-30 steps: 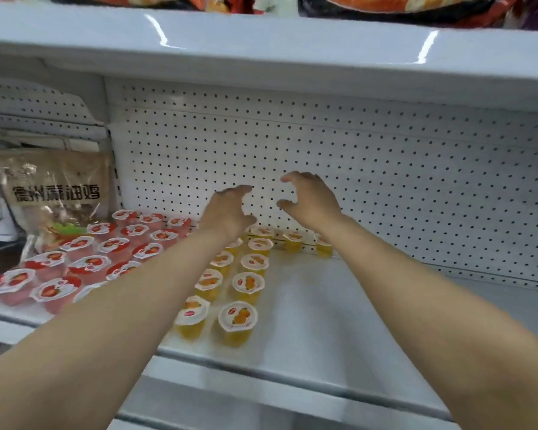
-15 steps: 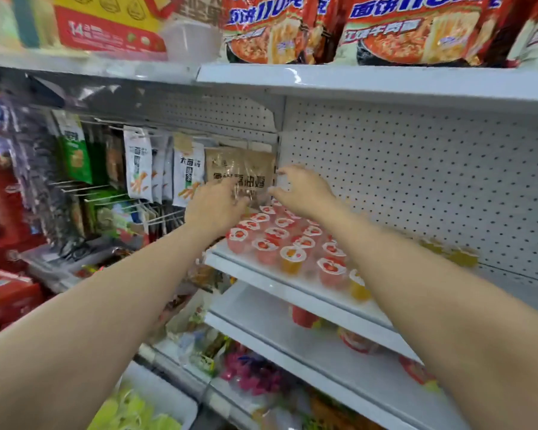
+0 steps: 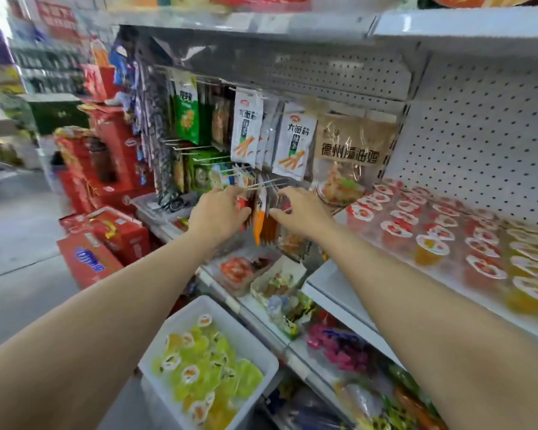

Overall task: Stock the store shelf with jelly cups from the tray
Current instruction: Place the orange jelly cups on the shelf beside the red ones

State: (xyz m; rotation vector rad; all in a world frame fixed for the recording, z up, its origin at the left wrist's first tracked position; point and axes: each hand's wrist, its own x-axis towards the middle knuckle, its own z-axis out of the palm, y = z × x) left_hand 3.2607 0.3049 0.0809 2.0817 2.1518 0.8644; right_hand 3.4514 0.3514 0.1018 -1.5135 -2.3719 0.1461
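A white tray sits low at the bottom centre, holding several green and yellow jelly cups. The white store shelf on the right carries rows of red jelly cups and a few yellow ones. My left hand and my right hand are stretched out in front of me, well above the tray and left of the shelf, in front of hanging snack packets. Both hands hold nothing, fingers loosely curled and apart.
Snack packets hang on metal pegs just beyond my fingers. Red gift boxes are stacked on the floor at the left. Lower shelves under the jelly shelf hold mixed sweets. A shelf board runs overhead.
My view has swung left and down from the jelly shelf. Both hands have drawn away from the cups, empty, and now hover by the hanging packets; the tray has come into view.
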